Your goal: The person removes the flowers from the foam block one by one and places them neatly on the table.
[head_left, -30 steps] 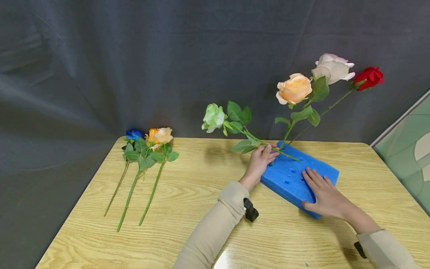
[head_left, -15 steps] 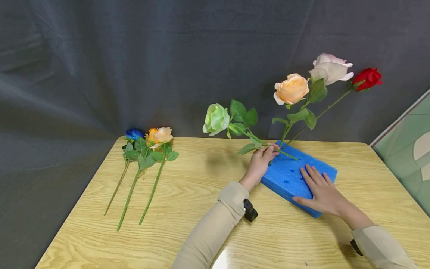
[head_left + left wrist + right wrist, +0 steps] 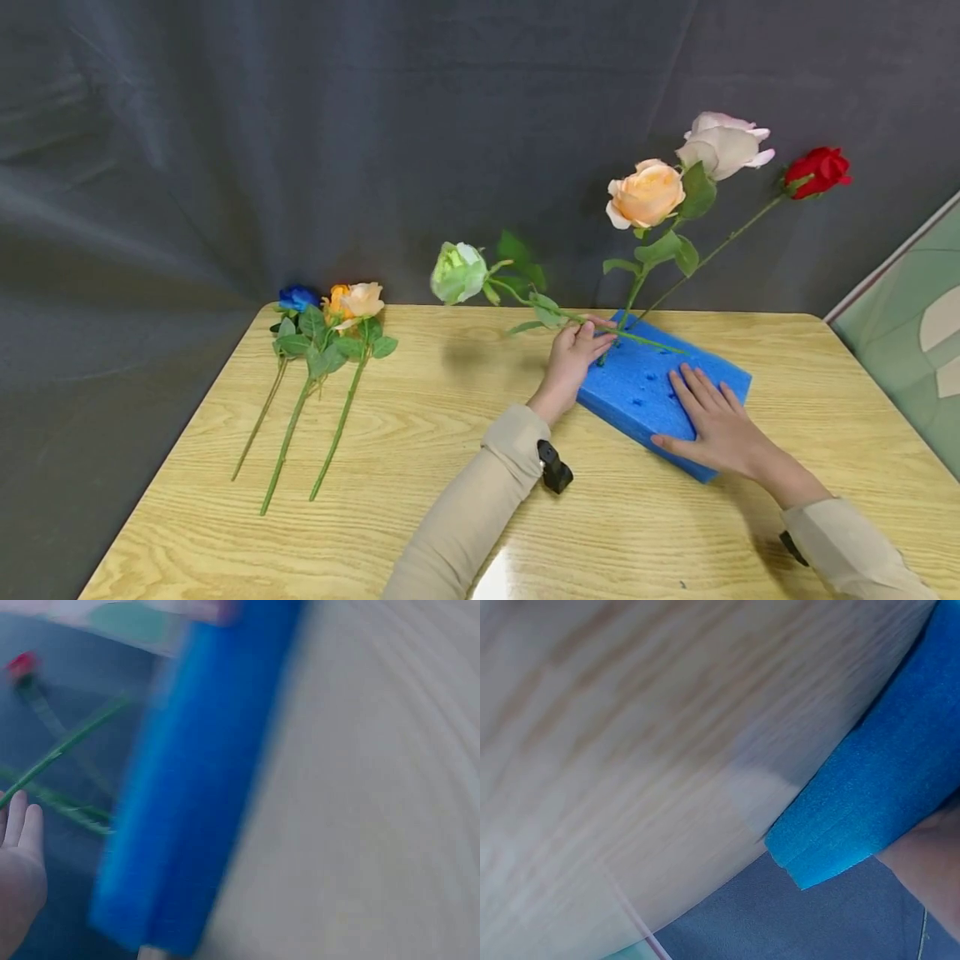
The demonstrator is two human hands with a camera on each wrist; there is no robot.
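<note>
Currently, the left hand [image 3: 566,367] pinches the green rose [image 3: 459,272], its stem end over the blue foam block [image 3: 624,383] right on the surface [image 3: 420,433]; the right hand [image 3: 716,427], fingers spread, rests on the block.

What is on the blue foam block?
The right hand lies on the blue foam block, beside small holes; rose stems stand towards its far end. The green rose's stem, in the left hand, crosses above. The surface beneath the right hand is hidden.
</note>
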